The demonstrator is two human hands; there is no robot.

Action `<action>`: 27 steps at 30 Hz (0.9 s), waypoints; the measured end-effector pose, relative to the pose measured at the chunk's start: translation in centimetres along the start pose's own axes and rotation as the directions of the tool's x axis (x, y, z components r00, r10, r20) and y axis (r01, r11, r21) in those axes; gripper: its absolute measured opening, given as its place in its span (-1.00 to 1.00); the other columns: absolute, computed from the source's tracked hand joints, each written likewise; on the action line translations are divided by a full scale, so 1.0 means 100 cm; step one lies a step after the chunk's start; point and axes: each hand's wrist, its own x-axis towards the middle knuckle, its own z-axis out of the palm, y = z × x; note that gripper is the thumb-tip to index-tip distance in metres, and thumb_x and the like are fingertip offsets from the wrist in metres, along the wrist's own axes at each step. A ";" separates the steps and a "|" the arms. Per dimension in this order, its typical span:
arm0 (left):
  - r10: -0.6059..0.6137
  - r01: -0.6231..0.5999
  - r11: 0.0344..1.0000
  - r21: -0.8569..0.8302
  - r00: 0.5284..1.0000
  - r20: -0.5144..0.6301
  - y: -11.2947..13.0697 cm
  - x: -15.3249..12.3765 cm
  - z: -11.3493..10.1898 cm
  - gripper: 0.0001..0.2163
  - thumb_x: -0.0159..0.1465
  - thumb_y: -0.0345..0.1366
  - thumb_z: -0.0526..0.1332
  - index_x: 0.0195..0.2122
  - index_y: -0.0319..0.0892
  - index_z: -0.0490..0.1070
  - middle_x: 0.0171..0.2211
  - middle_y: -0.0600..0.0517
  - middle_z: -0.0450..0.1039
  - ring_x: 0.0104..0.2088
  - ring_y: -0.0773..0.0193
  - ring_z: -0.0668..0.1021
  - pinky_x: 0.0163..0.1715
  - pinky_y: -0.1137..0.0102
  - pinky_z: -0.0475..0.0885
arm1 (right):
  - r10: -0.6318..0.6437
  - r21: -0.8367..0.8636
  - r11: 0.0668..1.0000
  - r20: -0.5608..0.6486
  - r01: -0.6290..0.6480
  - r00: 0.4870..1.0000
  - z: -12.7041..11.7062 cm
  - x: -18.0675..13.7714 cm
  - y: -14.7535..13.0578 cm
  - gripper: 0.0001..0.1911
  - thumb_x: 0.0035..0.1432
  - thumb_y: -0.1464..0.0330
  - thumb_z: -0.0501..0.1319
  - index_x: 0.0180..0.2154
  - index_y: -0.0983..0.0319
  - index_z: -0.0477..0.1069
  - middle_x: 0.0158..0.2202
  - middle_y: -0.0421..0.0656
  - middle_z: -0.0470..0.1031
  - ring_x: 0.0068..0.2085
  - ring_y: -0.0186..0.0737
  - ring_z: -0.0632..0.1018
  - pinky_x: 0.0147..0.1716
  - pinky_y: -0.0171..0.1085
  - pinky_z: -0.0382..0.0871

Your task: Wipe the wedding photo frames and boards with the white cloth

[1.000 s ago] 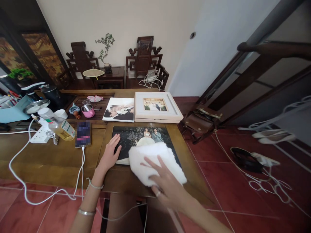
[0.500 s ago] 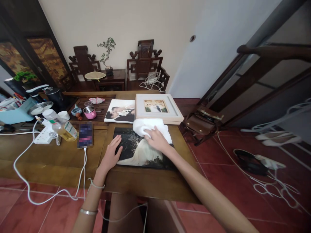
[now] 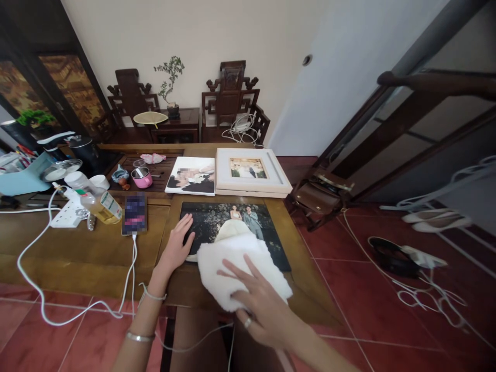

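Note:
A dark wedding photo print (image 3: 248,227) lies flat on the wooden table (image 3: 96,253). My left hand (image 3: 176,249) rests open on the print's left edge, fingers flat. My right hand (image 3: 258,302) lies with spread fingers on a white cloth (image 3: 232,261) that covers the print's near edge and lower middle. A white-framed photo (image 3: 250,169) and an unframed photo print (image 3: 191,175) lie just beyond the dark print.
A phone (image 3: 134,213) on a white cable, a bottle (image 3: 96,204), a power strip (image 3: 65,214), a pink pot (image 3: 141,177) and cups crowd the table's left. Carved chairs (image 3: 230,98) stand behind. A brown bag (image 3: 320,195), shoes (image 3: 434,219) and cables lie on the red tile floor.
My right hand has pulled the white cloth from the print's far edge back to its near edge, baring the couple in the picture. The left hand has stayed put.

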 end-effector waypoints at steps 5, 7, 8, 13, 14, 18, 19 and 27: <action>-0.016 0.016 1.000 -0.010 1.000 0.007 0.001 0.000 -0.001 -0.60 0.34 -0.23 -0.02 0.20 -0.11 0.17 0.25 -0.10 0.13 0.28 0.15 0.14 0.21 0.05 0.07 | 0.013 0.000 1.000 -0.019 -0.013 1.000 -0.004 0.010 0.014 -0.73 -0.07 0.52 0.06 -0.33 0.21 0.45 0.13 0.02 0.34 0.23 -0.03 0.22 0.23 0.20 -0.18; -0.020 0.020 1.000 -0.017 1.000 0.016 0.001 -0.001 -0.001 -0.60 0.34 -0.22 -0.02 0.20 -0.10 0.16 0.26 -0.09 0.11 0.28 0.14 0.13 0.21 0.04 0.06 | 0.052 -0.041 0.998 -0.069 -0.055 0.996 -0.006 0.028 0.033 -0.73 -0.02 0.50 0.06 -0.28 0.23 0.46 0.13 0.07 0.33 0.21 -0.02 0.26 0.23 0.19 -0.14; -0.017 0.018 1.000 -0.021 1.000 0.019 0.001 -0.001 -0.001 -0.59 0.34 -0.22 -0.03 0.21 -0.10 0.15 0.26 -0.09 0.10 0.28 0.14 0.12 0.22 0.04 0.05 | 0.074 -0.061 0.995 -0.086 -0.080 0.994 -0.007 0.040 0.043 -0.72 0.02 0.49 0.05 -0.26 0.24 0.46 0.13 0.09 0.33 0.20 -0.02 0.26 0.22 0.18 -0.13; -0.042 0.042 0.999 -0.021 0.998 0.040 0.003 -0.001 -0.002 -0.59 0.37 -0.20 -0.10 0.23 -0.04 0.08 0.29 -0.06 0.05 0.30 0.16 0.07 0.21 0.03 0.02 | 0.188 -0.133 0.970 -0.118 -0.203 0.975 -0.016 0.108 0.090 -0.66 0.16 0.45 -0.02 -0.08 0.27 0.41 0.12 0.06 0.35 0.24 -0.02 0.19 0.19 0.24 -0.16; -0.047 0.048 0.999 -0.020 0.998 0.046 0.003 -0.001 -0.002 -0.60 0.37 -0.20 -0.11 0.23 -0.04 0.09 0.29 -0.06 0.05 0.30 0.16 0.07 0.21 0.02 0.02 | 0.206 -0.144 0.964 -0.123 -0.223 0.971 -0.017 0.118 0.095 -0.65 0.17 0.44 -0.03 -0.06 0.28 0.40 0.12 0.06 0.34 0.25 -0.01 0.17 0.19 0.25 -0.16; -0.054 0.055 0.998 -0.019 0.997 0.050 0.004 -0.001 -0.002 -0.60 0.37 -0.20 -0.12 0.23 -0.06 0.10 0.28 -0.06 0.06 0.30 0.17 0.06 0.22 0.02 -0.01 | 0.218 -0.179 0.954 -0.136 -0.240 0.966 -0.015 0.131 0.096 -0.64 0.15 0.43 0.02 -0.04 0.30 0.40 0.15 0.11 0.29 0.27 0.01 0.11 0.18 0.26 -0.19; -0.057 0.058 0.998 -0.018 0.997 0.053 0.004 -0.001 -0.002 -0.60 0.37 -0.20 -0.11 0.23 -0.06 0.09 0.28 -0.06 0.06 0.30 0.18 0.06 0.22 0.02 -0.01 | 0.201 -0.181 0.958 -0.133 -0.223 0.971 -0.013 0.125 0.091 -0.65 0.14 0.43 0.03 -0.05 0.31 0.41 0.16 0.13 0.28 0.27 0.01 0.10 0.18 0.26 -0.20; -0.061 0.063 0.998 -0.019 0.996 0.062 0.004 -0.002 -0.002 -0.61 0.37 -0.23 -0.10 0.22 -0.04 0.11 0.28 -0.08 0.06 0.30 0.13 0.07 0.19 -0.05 0.01 | 0.033 -0.040 0.999 0.025 -0.032 0.999 -0.003 0.030 0.007 -0.68 -0.04 0.52 0.09 -0.24 0.19 0.47 0.20 -0.09 0.24 0.31 0.04 -0.01 0.20 0.30 -0.32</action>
